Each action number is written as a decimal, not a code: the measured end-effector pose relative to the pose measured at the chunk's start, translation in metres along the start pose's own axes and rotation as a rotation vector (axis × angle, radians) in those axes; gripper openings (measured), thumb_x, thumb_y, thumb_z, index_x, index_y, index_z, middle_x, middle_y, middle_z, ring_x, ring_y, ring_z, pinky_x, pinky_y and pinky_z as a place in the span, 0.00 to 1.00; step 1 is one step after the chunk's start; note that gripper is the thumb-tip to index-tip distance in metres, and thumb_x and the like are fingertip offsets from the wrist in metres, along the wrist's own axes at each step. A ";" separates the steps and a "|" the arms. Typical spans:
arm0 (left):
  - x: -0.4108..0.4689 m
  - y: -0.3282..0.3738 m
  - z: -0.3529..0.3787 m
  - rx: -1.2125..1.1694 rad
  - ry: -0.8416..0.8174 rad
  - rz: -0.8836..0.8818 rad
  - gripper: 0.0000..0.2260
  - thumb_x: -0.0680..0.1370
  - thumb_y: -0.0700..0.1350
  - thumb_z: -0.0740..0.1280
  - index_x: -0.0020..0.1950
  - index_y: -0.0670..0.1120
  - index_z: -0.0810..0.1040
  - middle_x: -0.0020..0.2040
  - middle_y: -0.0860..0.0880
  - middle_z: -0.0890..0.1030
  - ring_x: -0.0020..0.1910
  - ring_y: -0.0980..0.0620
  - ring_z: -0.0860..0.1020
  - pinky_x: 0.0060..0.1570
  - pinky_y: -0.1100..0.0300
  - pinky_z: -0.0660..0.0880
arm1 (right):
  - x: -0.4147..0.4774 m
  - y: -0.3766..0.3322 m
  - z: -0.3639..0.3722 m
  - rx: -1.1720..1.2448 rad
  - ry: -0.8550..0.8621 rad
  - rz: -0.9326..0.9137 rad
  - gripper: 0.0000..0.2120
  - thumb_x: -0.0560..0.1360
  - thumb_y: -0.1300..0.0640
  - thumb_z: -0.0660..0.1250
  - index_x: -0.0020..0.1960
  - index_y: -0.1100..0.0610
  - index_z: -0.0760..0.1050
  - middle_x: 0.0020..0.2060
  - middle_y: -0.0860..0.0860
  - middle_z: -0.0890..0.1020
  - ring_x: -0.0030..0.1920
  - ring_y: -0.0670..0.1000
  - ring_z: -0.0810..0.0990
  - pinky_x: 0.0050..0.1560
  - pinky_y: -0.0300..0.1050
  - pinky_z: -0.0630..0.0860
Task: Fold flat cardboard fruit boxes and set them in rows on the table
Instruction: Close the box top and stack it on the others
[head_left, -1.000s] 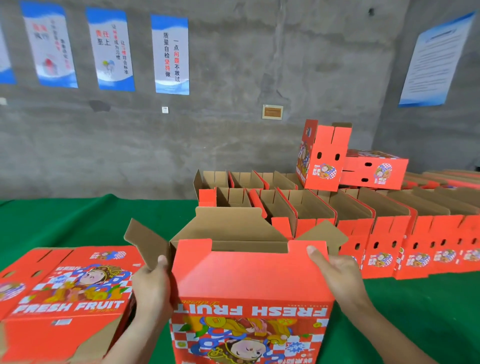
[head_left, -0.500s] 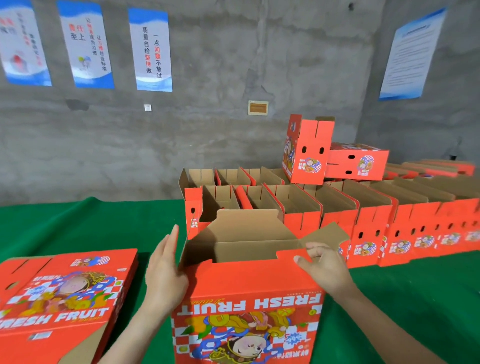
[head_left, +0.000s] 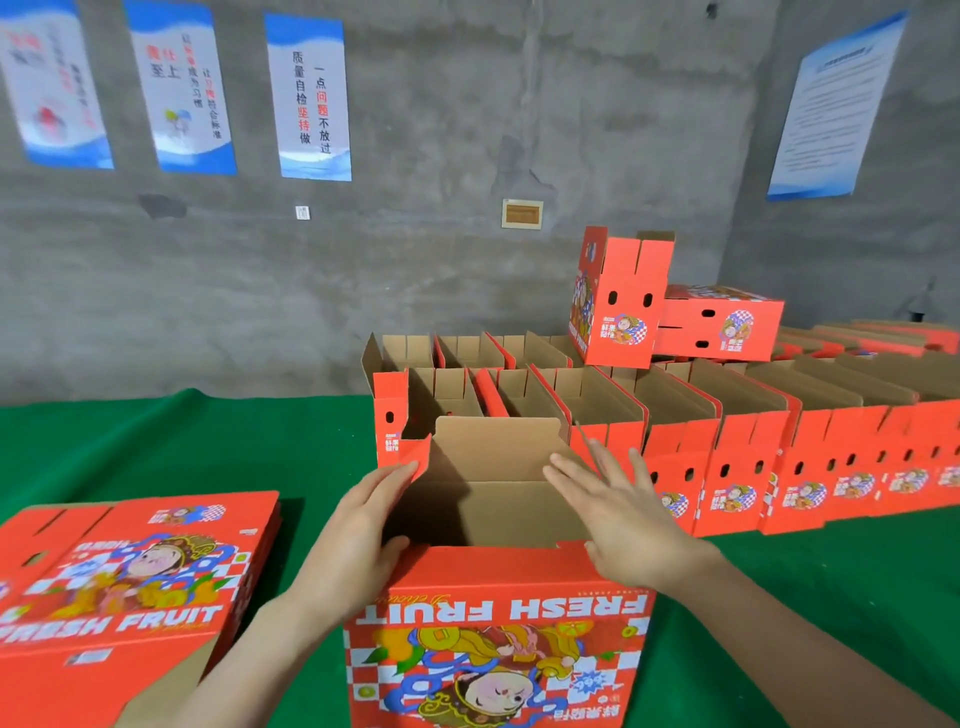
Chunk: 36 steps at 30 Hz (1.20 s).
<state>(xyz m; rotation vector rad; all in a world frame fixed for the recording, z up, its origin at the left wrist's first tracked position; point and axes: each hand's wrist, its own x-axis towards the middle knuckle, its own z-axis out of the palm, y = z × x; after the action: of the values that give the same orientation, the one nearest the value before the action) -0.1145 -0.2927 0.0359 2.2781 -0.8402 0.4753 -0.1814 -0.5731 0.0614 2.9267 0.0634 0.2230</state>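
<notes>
Green cloth table (head_left: 156, 447) holds red box rows (head_left: 727, 441); concrete wall (head_left: 415, 260) behind.

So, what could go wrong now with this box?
The left hand and right hand seem only to press the side flaps, not grip them, so the flaps may spring back. The box stands near the front row; a push could shift it. The upright box on top might topple if bumped.

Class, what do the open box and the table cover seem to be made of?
Box: likely cardboard; printed red outside, plain brown inside, creased flaps. Table cover: green cloth, perhaps felt; matte, slightly fuzzy look.
</notes>
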 end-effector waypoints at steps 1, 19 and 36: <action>0.000 0.000 0.000 0.001 -0.002 0.006 0.34 0.71 0.35 0.71 0.74 0.49 0.63 0.71 0.51 0.67 0.70 0.51 0.65 0.71 0.57 0.61 | 0.003 -0.002 -0.005 -0.038 -0.062 -0.007 0.45 0.72 0.64 0.62 0.78 0.49 0.36 0.77 0.45 0.36 0.75 0.58 0.32 0.71 0.66 0.33; 0.054 -0.016 0.014 0.197 -0.398 -0.150 0.34 0.72 0.49 0.62 0.74 0.67 0.53 0.74 0.55 0.47 0.72 0.48 0.55 0.71 0.46 0.58 | -0.013 0.001 0.022 0.513 0.473 -0.226 0.46 0.75 0.63 0.68 0.75 0.34 0.41 0.78 0.44 0.47 0.66 0.42 0.69 0.59 0.34 0.71; 0.041 -0.014 0.012 -0.118 -0.072 0.032 0.17 0.70 0.31 0.60 0.53 0.44 0.79 0.43 0.54 0.79 0.47 0.51 0.79 0.54 0.51 0.75 | -0.010 0.003 0.027 0.815 0.496 0.047 0.11 0.79 0.60 0.64 0.61 0.56 0.75 0.54 0.45 0.77 0.57 0.44 0.75 0.60 0.37 0.69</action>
<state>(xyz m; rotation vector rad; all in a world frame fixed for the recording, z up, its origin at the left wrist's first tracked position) -0.0739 -0.3106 0.0421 2.1868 -0.9166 0.3503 -0.1873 -0.5823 0.0342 3.5670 0.2006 1.1751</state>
